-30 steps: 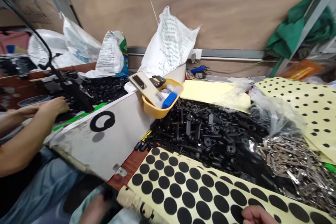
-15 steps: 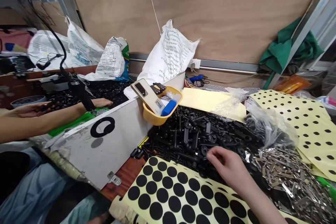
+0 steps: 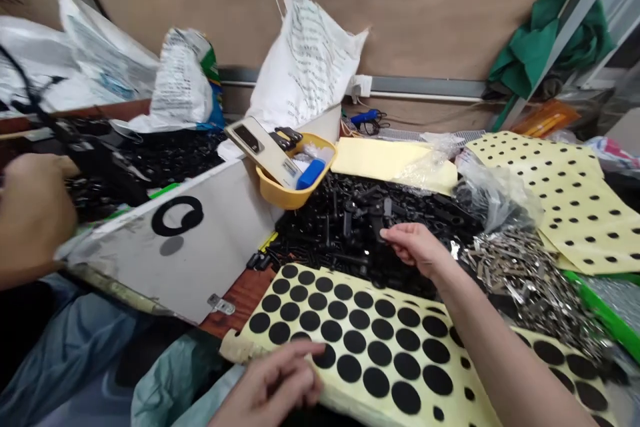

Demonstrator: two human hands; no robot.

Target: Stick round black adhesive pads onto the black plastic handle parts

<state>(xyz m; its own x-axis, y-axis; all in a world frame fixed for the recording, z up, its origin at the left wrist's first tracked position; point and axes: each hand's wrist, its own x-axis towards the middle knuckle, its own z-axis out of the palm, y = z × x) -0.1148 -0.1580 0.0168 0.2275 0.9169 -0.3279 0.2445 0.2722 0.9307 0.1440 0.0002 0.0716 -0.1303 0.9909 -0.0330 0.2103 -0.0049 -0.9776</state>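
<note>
My right hand (image 3: 413, 250) is closed, fingertips pinched at a black plastic part (image 3: 377, 219) over the heap of black parts (image 3: 325, 220); the part's outline blends into the heap. Low in the view, my left hand (image 3: 280, 380) reaches over the near edge of a yellow sheet of round black stickers (image 3: 357, 340). Its index finger is stretched out, with the tip by one black dot, and the other fingers are loosely bent. No object shows in it. Small metal clips (image 3: 530, 280) are piled to the right of my right forearm.
A white partition board (image 3: 230, 233) divides the bench; a co-worker's blurred hand (image 3: 37, 207) is beyond it. On the board's far end sits a yellow basket (image 3: 285, 197) with a phone (image 3: 263, 150). A clear plastic bag (image 3: 493, 193) and a sheet of small dots (image 3: 565, 193) are at right.
My left hand has come into view at the sticker sheet. My right hand's fingers now pinch at a black part. The camera view has shifted, and the co-worker's arm has moved.
</note>
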